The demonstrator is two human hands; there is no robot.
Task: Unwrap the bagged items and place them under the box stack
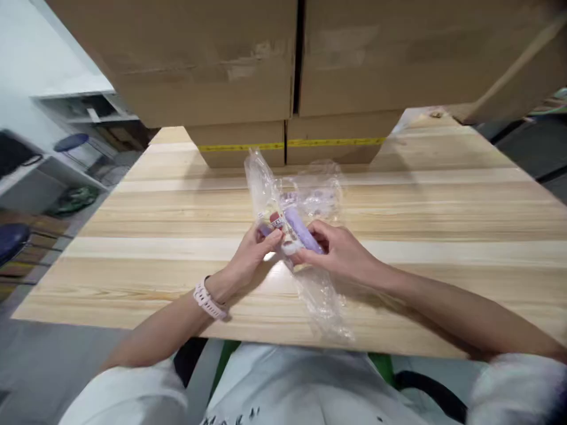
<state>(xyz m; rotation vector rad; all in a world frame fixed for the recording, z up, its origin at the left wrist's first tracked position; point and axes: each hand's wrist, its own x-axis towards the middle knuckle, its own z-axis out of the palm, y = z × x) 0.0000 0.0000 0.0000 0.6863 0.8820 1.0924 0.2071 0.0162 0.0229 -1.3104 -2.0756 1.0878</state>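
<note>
Cardboard boxes [199, 71], yellow strip [336, 142], pale wooden table [133, 248], blue stools [12, 239]

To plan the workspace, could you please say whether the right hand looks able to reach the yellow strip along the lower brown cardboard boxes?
Probably yes, though the right hand holds a rounded purple item; only crumpled clear plastic seems to lie between hand and yellow strip.

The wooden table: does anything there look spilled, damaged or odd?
No spill or damage shows on the table. Only the clear plastic looks untidy, crumpled and spread around the purple item between the left hand and right hand.
</note>
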